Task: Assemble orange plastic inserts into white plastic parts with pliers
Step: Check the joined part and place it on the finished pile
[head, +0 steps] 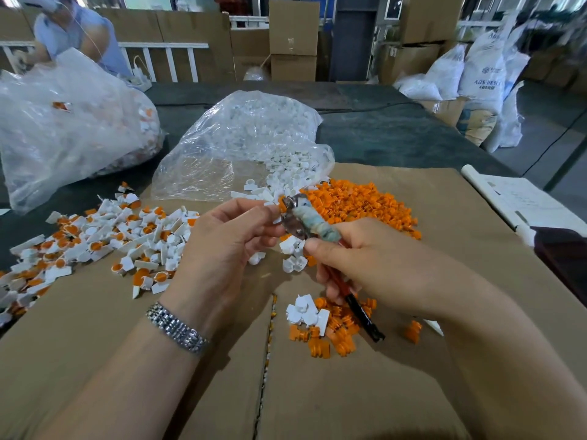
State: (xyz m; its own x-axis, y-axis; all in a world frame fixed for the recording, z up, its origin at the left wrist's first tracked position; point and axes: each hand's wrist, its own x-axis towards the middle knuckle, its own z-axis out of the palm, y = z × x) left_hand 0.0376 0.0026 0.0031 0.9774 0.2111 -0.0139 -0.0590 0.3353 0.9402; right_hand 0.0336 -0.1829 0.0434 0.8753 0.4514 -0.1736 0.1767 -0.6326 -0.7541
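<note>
Right hand (359,265) wrapped around the handles of the pliers (301,220), whose metal head meets the left hand (228,242). Left fingertips (270,211) pinch a small part at the pliers' head; it is mostly hidden. Loose orange inserts (359,198) heaped just beyond the pliers; bag of white parts (254,138) behind them; assembled pieces (104,239) spread left of the pliers on cardboard (349,392).

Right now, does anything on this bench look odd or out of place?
Yes: small parts have fallen into the seam between the two cardboard sheets. The pliers also have a jaw wrapped in grubby cloth or tape.
</note>
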